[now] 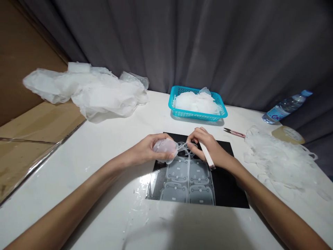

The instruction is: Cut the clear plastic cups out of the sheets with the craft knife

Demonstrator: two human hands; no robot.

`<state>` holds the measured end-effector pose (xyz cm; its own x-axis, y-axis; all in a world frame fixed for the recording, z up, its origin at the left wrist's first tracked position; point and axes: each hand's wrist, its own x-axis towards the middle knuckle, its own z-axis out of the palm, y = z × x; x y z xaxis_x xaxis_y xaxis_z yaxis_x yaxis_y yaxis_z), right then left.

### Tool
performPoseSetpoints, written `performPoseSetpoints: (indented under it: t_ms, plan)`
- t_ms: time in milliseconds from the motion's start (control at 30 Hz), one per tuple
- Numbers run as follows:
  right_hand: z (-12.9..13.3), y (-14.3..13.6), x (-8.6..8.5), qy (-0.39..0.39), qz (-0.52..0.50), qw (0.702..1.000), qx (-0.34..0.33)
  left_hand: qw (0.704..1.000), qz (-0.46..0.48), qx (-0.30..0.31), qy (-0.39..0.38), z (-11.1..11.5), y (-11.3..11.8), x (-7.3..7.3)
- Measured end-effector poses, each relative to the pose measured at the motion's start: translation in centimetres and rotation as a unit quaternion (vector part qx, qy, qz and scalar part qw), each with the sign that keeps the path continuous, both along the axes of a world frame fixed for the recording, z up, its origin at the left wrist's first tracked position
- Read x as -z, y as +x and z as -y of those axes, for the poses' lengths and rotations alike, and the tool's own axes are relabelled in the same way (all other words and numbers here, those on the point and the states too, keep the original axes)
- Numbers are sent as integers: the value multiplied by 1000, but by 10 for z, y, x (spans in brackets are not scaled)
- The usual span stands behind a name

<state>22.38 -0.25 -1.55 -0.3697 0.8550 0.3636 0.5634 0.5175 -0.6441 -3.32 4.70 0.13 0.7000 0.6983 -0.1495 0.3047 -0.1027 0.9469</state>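
My left hand [149, 149] is closed around a rounded, translucent plastic piece [163, 147], its thumb across the front. Thin clear strips [183, 149] run from that piece over to my right hand [205, 146], whose fingers pinch their end. A flat white stick-shaped tool [206, 154] is also held in the right hand, slanting down across the palm; its working end is hidden. Under both hands lies a black sheet [229, 187]. On it rests a translucent moulded sheet [177, 170] with several rounded panels joined by thin strips.
A blue basket [199, 116] of white translucent pieces stands at the back. Plastic bags [104, 90] are heaped at back left, beside cardboard [39, 128]. To the right are thread snips [234, 132], a pile of clear scraps [281, 159], a tape roll [288, 134] and a water bottle [286, 107].
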Motion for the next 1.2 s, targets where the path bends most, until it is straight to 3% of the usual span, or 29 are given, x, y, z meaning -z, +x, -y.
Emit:
performPoseSetpoints:
  t_ms: [100,233,600,867,1200]
  plan:
    - [6,-2,-8,-73,-23,995,-64,1000,14,-2,-7,4,2,-2]
    - [8,-7,-14,-92,-57,989,-97,1000,26,-4,-9,8,5,-6]
    - [11,-15,-8,-114,-69,988,-78,999,37,-15,19,10,6,3]
    - [11,-15,-4,-139,-67,984,-95,998,52,-20,-5,15,11,6]
    - [9,-13,0,-95,-38,991,-87,997,44,-61,-24,21,16,18]
